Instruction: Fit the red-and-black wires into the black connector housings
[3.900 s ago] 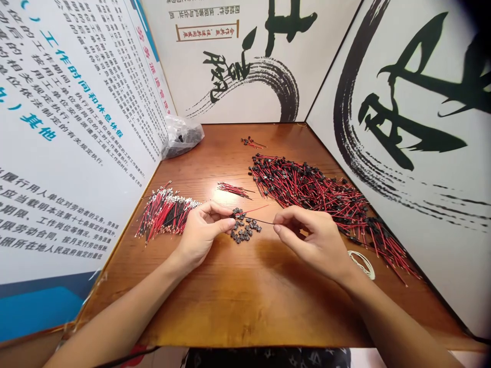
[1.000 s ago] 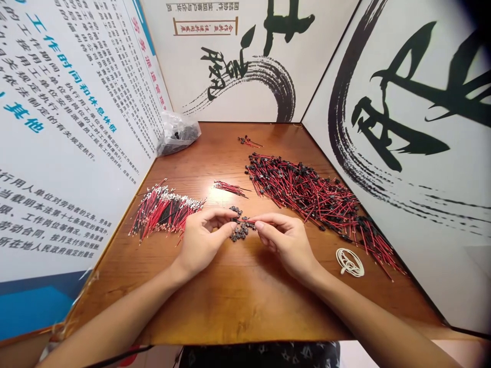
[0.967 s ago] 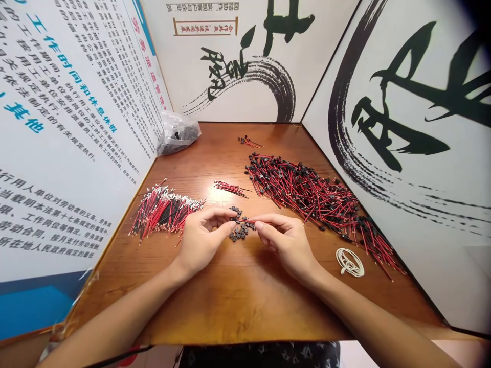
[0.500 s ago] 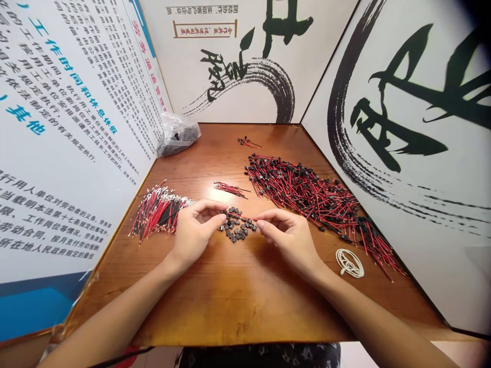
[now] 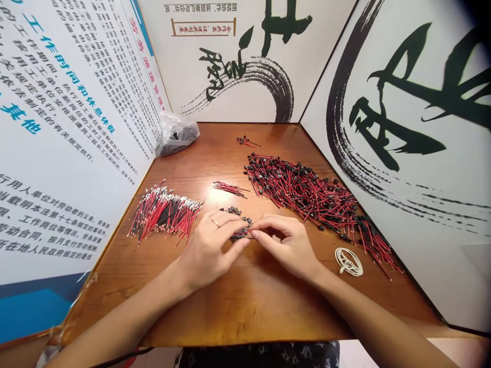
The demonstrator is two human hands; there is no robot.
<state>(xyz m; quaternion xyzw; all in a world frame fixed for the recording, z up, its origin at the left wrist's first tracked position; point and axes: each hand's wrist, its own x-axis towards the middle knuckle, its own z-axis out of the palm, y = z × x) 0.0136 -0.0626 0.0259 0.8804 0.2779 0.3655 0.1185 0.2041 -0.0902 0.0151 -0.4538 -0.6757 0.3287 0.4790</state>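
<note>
Over the middle of the wooden table (image 5: 238,301), my left hand (image 5: 213,248) and my right hand (image 5: 286,245) meet fingertip to fingertip. Both pinch at a small black connector with a red wire at the near edge of a little heap of black connectors (image 5: 236,214), which my fingers mostly cover. A bundle of loose red and black wires with metal tips (image 5: 163,212) lies just left of my left hand. The big pile of wires fitted with black connectors (image 5: 314,197) stretches along the right side.
A clear plastic bag of black parts (image 5: 176,134) sits in the far left corner. A few red wires (image 5: 230,188) lie mid-table and a small cluster (image 5: 247,142) further back. A white coiled tie (image 5: 348,261) lies right of my right wrist. Printed panels wall three sides.
My left hand has moved right and towards me, closing in on my right hand over the connector heap. The view has shifted slightly.
</note>
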